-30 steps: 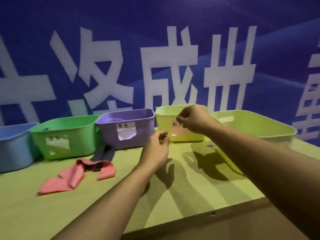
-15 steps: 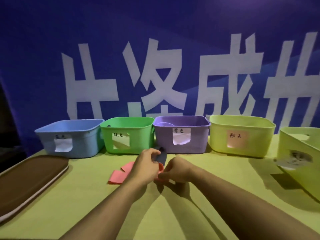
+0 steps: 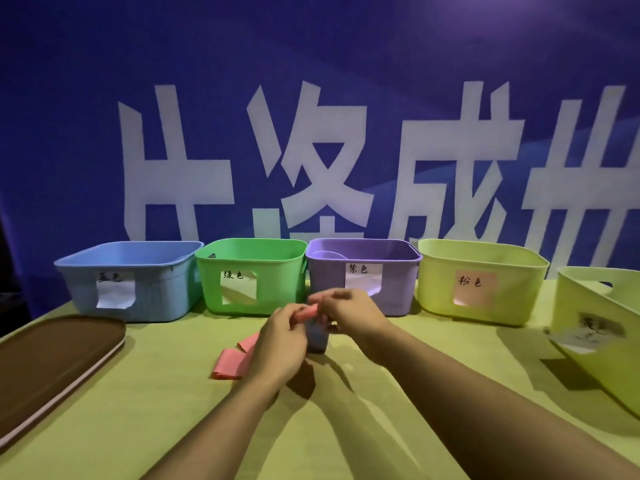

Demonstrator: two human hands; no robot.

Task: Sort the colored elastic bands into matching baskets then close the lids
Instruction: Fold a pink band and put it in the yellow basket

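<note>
Four labelled baskets stand in a row at the back of the table: blue point(image 3: 131, 282), green point(image 3: 249, 275), purple point(image 3: 363, 271) and yellow-green with a pink label point(image 3: 481, 282). In front of the purple basket my left hand point(image 3: 280, 344) and my right hand point(image 3: 349, 311) meet, both pinching a pink elastic band point(image 3: 306, 312) between them. A dark band point(image 3: 317, 336) hangs just below my fingers. The pink band's loose end point(image 3: 232, 362) lies on the table left of my left hand.
A brown lid point(image 3: 52, 362) lies flat at the left edge of the yellow-green table point(image 3: 138, 427). A fifth, light-green basket point(image 3: 602, 327) stands tilted at the right edge. A blue banner with large white characters fills the background.
My view swung left from the right-hand baskets. Both hands came down to the bands in front of the purple basket and have lifted the pink and dark bands off the table.
</note>
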